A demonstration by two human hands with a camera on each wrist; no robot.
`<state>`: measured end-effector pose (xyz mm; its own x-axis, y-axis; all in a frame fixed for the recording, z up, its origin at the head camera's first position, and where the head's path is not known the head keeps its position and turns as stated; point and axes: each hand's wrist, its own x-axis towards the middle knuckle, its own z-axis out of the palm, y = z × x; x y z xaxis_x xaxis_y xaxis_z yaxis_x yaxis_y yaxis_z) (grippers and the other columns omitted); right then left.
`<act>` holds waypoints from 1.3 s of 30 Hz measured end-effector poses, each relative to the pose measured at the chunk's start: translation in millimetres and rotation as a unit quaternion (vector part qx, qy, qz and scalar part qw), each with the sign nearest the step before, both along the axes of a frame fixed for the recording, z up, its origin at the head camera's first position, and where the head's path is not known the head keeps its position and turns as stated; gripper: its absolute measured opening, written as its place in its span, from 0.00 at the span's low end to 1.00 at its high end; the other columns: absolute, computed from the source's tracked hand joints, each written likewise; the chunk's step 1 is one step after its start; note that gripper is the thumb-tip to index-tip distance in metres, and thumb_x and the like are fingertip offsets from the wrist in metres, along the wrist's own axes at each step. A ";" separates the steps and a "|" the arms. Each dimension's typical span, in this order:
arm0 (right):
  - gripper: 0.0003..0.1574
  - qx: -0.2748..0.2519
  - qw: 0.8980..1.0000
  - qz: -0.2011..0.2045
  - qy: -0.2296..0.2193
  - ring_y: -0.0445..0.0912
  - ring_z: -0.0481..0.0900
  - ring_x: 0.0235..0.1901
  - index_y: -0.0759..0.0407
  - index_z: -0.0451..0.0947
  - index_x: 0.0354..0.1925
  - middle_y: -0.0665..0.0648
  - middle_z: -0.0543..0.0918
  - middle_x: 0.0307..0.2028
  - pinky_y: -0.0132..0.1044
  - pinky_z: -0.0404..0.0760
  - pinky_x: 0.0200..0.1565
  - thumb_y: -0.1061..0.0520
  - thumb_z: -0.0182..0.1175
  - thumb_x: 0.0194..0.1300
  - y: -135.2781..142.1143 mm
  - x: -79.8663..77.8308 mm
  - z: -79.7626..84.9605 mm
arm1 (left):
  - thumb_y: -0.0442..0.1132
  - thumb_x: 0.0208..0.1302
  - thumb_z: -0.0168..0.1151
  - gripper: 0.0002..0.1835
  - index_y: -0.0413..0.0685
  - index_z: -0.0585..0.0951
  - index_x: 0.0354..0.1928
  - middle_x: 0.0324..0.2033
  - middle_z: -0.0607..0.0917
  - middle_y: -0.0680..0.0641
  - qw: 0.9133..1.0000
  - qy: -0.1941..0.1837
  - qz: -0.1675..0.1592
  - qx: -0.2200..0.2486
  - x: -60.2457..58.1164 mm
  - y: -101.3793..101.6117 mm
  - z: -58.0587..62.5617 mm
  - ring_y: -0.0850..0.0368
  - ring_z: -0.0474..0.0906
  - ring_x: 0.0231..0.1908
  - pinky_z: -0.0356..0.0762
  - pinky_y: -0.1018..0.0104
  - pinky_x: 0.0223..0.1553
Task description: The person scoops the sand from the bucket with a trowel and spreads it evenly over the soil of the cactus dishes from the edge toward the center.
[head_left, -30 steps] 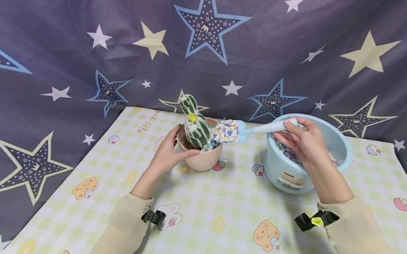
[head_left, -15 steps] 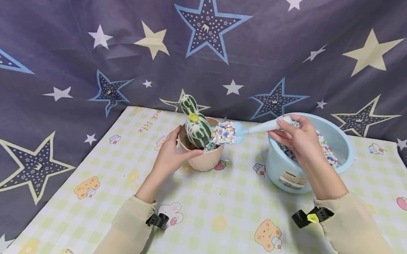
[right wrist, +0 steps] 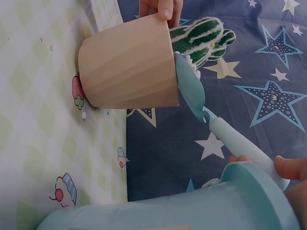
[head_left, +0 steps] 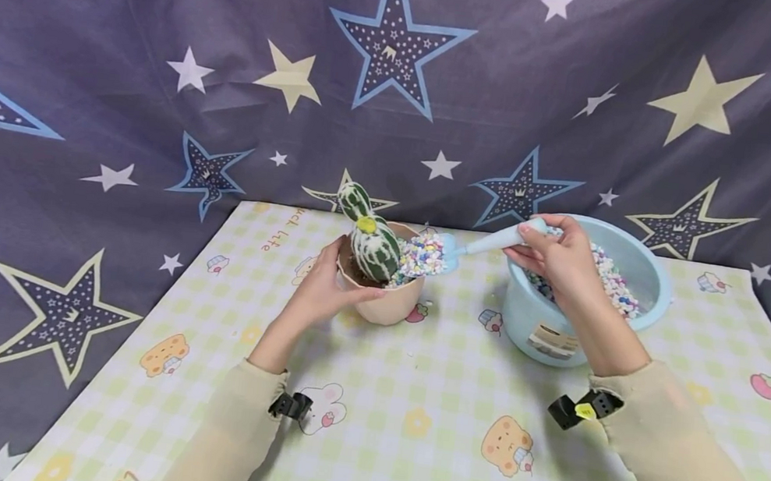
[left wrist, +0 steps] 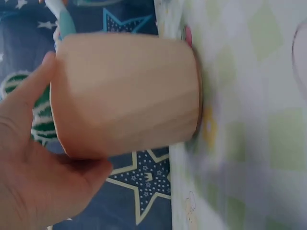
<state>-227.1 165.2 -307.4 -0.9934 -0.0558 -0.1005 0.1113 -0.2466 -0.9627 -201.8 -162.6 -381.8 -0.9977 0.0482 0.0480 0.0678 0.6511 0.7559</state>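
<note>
Pinching the pale-blue plastic scoop (head_left: pixel 491 244) by its handle, your right hand (head_left: pixel 562 263) has thumb and fingers together over the nine o'clock side of the round, pale-blue plastic bucket (head_left: pixel 518 317); the rounded, peach-coloured pot (head_left: pixel 388 307) lies at nine o'clock from that hand; the scoop's long axis runs from between two and three o'clock at the handle to between eight and nine at the blade, whose heap of small multicoloured pebbles (head_left: pixel 422 256) sits at the pot's three o'clock rim, just beside the green-and-white striped cactus (head_left: pixel 375 253) leaning toward eleven. Your left hand (head_left: pixel 324 289) is nearer the pot, clamped on its rim from about eight o'clock; the pot stands on the cloth-covered counter (head_left: pixel 390 468). You can read the orange lettering "life" (head_left: pixel 270 241) toward the counter's ten o'clock; the bucket's tan label (head_left: pixel 553 341), at its six o'clock, and your right wrist's yellow tag (head_left: pixel 585 411) are too small to read.
</note>
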 end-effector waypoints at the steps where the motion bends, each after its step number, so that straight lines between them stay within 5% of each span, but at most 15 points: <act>1: 0.13 0.002 1.000 -0.001 0.000 0.38 0.88 0.29 0.55 0.60 0.46 0.49 0.86 0.26 0.29 0.87 0.40 0.65 0.54 0.72 -0.7 -0.1 -0.4 | 0.58 0.52 0.75 0.62 0.46 0.47 0.79 0.77 0.54 0.38 1.000 -0.005 -0.008 -0.002 -1.2 -2.0 -0.4 0.39 0.53 0.76 0.54 0.41 0.76; 23: 0.16 0.158 0.981 -0.034 0.109 0.33 0.87 0.29 0.54 0.63 0.48 0.44 0.82 0.28 0.29 0.87 0.40 0.61 0.60 0.70 -13.8 0.1 3.1 | 0.67 0.47 0.75 0.65 0.49 0.49 0.79 0.77 0.57 0.41 0.999 0.009 0.037 -0.023 1.8 5.9 -3.7 0.41 0.56 0.76 0.57 0.42 0.75; 32: 0.22 0.209 0.969 -0.041 0.126 0.32 0.86 0.28 0.63 0.61 0.54 0.42 0.82 0.28 0.29 0.87 0.40 0.58 0.60 0.70 -15.9 1.0 7.6 | 0.64 0.46 0.76 0.65 0.47 0.50 0.79 0.76 0.60 0.40 0.998 0.019 0.053 -0.026 6.1 13.0 -0.8 0.40 0.58 0.74 0.58 0.42 0.74; 39: 0.24 0.223 0.967 -0.035 0.119 0.32 0.86 0.27 0.64 0.61 0.56 0.44 0.81 0.27 0.29 0.87 0.41 0.57 0.60 0.71 -16.0 -0.2 6.6 | 0.64 0.51 0.74 0.63 0.47 0.48 0.79 0.77 0.55 0.40 1.000 -0.006 0.000 -0.019 -2.8 -1.0 1.7 0.42 0.55 0.76 0.57 0.43 0.75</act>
<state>-227.3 149.1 -300.8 -0.9910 0.0080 0.1333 -0.1290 0.2008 -0.9711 -204.7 -163.6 -380.1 -0.9982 0.0493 0.0334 0.0580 0.6787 0.7321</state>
